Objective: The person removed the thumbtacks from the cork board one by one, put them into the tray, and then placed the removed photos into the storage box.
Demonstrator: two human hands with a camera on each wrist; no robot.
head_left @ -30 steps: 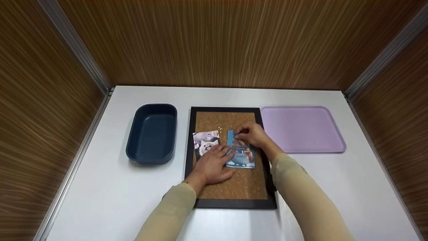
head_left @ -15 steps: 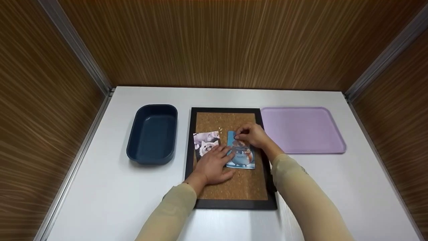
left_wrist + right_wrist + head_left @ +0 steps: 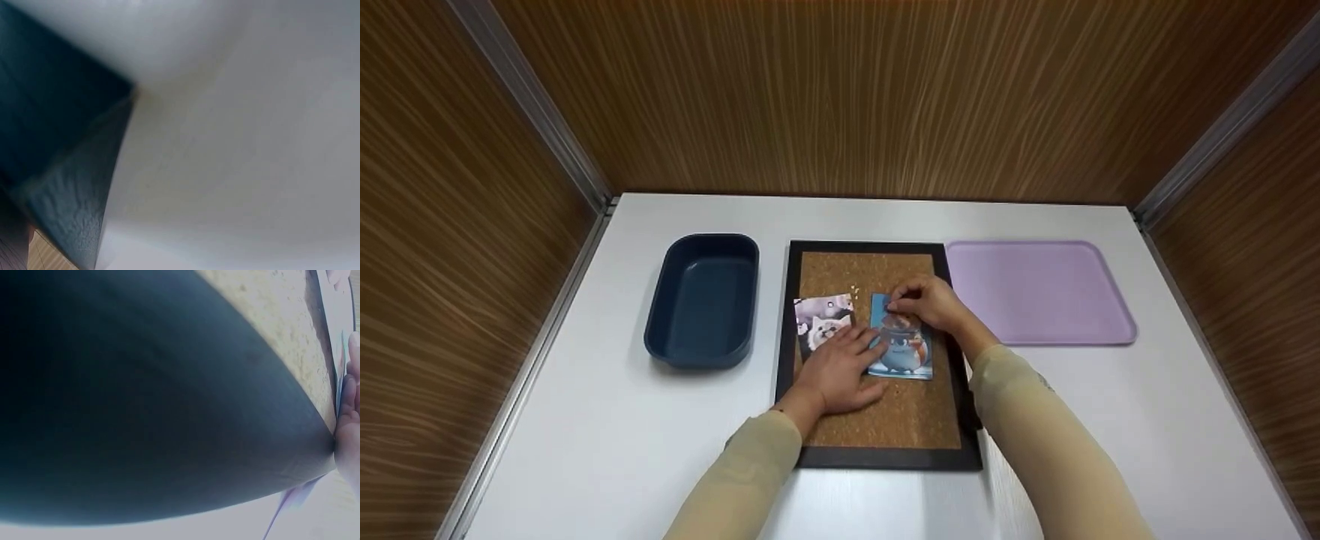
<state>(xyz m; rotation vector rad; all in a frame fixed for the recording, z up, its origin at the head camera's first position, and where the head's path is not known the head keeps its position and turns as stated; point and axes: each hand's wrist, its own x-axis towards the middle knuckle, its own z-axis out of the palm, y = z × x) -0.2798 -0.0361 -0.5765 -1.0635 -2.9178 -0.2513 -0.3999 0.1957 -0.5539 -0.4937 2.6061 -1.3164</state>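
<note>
Two picture cards lie on a cork board (image 3: 885,424) with a black rectangular frame (image 3: 885,457), placed on a white desk (image 3: 585,427).

The governing relation is between the blue card with the round fishbowl-like picture (image 3: 903,355) and the right hand (image 3: 928,303). The card lies on the right half of the cork, to the left of that hand and extending from it toward the person. Its long axis runs away from the person, roughly parallel to the long sides of the board. The right hand enters over the card's upper right, thumb and forefinger brought together near the top edge. They appear to pinch a small dark object (image 3: 889,306), too small to identify.

The left hand (image 3: 840,371) is spread flat and grasps nothing. It covers the lower part of the pale cat-picture card (image 3: 819,322), and its fingertips overlap the blue card's left edge. The right hand is the nearer to the top edge.

Alongside: a deep dark-blue rounded bin (image 3: 697,358), left of the board; a flat lilac rectangular tray (image 3: 1046,292), against its right side.
</note>
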